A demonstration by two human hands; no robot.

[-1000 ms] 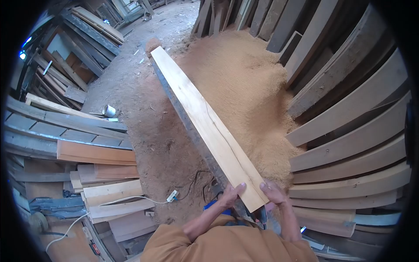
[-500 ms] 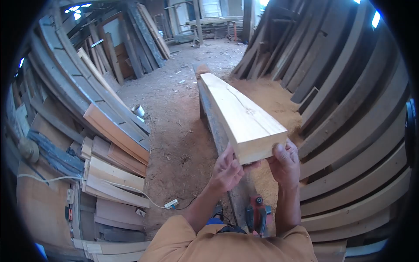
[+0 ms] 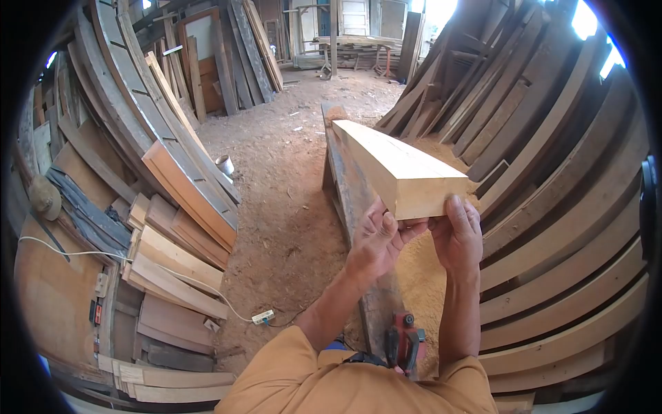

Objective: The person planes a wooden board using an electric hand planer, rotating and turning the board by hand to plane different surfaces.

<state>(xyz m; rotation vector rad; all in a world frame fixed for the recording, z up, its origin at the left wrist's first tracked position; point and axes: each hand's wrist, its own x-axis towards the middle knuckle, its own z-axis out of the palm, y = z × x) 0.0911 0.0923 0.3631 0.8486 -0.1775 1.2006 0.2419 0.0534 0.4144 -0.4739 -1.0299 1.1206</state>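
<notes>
A thick, pale wooden beam points away from me, its near end lifted and its far end at the far part of a narrow workbench. My left hand is closed around the lower left corner of the near end, fingers underneath. On the right side of that end, my right hand grips with the thumb against the cut face and the fingers curled below. A red and black power tool, perhaps an electric planer, sits on the bench close to my body.
Long boards lean along the right wall, with sawdust on the floor beside them. Stacked planks line the left side. A white cable ends in a power strip. A tin can stands on the dirt floor.
The beam's near end has risen, both hands rising with it, so more of its end face and left side shows. My view has tilted up slightly and shifted.
</notes>
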